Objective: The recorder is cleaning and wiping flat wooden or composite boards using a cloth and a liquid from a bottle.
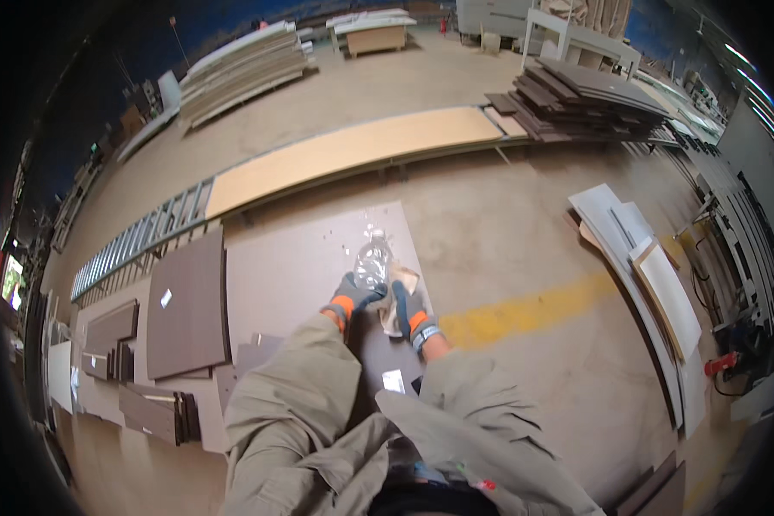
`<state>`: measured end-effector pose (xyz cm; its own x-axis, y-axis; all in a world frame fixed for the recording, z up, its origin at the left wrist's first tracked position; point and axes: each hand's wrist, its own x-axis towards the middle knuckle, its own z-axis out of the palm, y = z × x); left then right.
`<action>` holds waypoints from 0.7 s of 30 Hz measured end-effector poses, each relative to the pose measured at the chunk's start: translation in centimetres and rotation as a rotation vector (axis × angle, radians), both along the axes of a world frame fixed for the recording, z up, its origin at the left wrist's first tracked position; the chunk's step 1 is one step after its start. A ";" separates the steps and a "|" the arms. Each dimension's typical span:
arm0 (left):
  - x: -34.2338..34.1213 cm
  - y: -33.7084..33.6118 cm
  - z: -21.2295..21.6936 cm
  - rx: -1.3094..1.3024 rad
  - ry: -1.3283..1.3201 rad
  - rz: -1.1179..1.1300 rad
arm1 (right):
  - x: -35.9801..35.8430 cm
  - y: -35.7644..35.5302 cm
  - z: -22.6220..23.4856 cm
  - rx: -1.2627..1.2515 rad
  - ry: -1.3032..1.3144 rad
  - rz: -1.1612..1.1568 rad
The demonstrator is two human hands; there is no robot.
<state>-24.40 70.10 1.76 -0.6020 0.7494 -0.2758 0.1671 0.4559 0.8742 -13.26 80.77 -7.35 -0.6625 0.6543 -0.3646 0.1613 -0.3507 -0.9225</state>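
Observation:
My left hand, in a grey glove with an orange cuff, is wrapped round the lower part of a clear plastic bottle. The bottle's neck points away from me, over the brownish-grey panel. A crumpled beige cloth sits just right of the bottle. My right hand, gloved alike, is closed on the cloth, part of which hangs below the fingers. Small wet-looking spots lie on the panel beyond the bottle. A white label is on a dark surface closer to my body.
Dark brown boards lie stacked to the left, with smaller dark pieces nearby. A roller conveyor carrying a long light-wood board runs across ahead. White and tan panels lie at right, beyond a yellow floor stripe.

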 end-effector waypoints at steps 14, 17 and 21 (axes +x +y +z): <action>5.9 -7.5 4.8 0.165 -0.027 0.243 | 0.9 -3.0 10.7 0.000 0.210 0.210; 5.8 -8.6 5.4 0.338 -0.234 0.321 | 1.8 -3.4 10.2 -0.093 0.294 0.345; 3.6 -11.0 6.5 0.547 -0.342 0.281 | 1.4 -3.8 9.5 0.605 0.554 0.512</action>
<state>-20.84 59.06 8.25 -0.7397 0.6635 -0.1117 -0.2174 -0.0785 0.9729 -11.83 76.93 2.11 -0.8964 0.2128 0.3888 -0.3493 0.2008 -0.9152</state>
